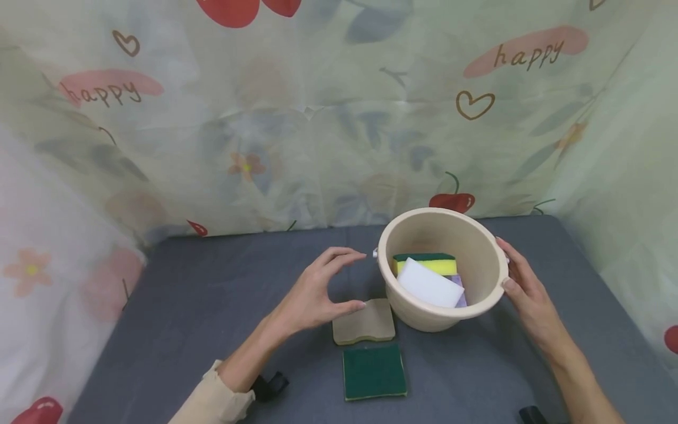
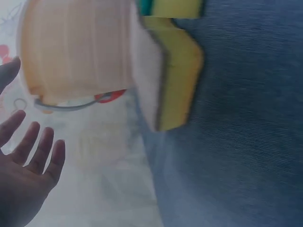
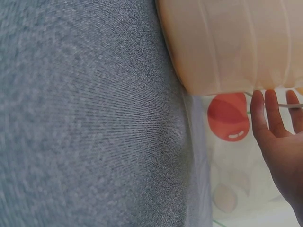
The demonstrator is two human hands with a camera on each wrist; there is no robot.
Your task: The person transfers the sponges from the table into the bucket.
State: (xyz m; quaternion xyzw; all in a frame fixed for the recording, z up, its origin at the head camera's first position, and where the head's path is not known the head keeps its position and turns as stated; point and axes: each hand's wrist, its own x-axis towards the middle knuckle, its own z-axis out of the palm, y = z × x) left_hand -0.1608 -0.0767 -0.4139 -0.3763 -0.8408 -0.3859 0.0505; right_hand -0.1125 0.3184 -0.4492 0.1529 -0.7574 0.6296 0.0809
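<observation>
A beige bucket point(image 1: 391, 285) holds a white block point(image 1: 429, 284), a yellow sponge with a green top point(image 1: 431, 266) and something purple point(image 1: 459, 290). My right hand point(image 1: 537, 306) touches the outer right side of its rim, thumb and fingers spread apart. In the right wrist view, the fingers of that hand point(image 3: 279, 142) lie nearly straight against the bucket point(image 3: 227, 42). Left of the bucket my left hand point(image 1: 312, 291) hangs with thumb and fingers apart and nothing between them, the thumb over a beige-topped sponge point(image 1: 365, 324). The left wrist view shows this hand point(image 2: 28, 165) apart from the bucket point(image 2: 80, 47).
A dark green scouring sponge point(image 1: 374, 372) lies on the grey-blue cloth point(image 1: 212, 294) in front of the beige-topped sponge. Behind the table hangs a patterned curtain point(image 1: 318, 147), with more curtain at both sides. The bucket stands near the table's back edge.
</observation>
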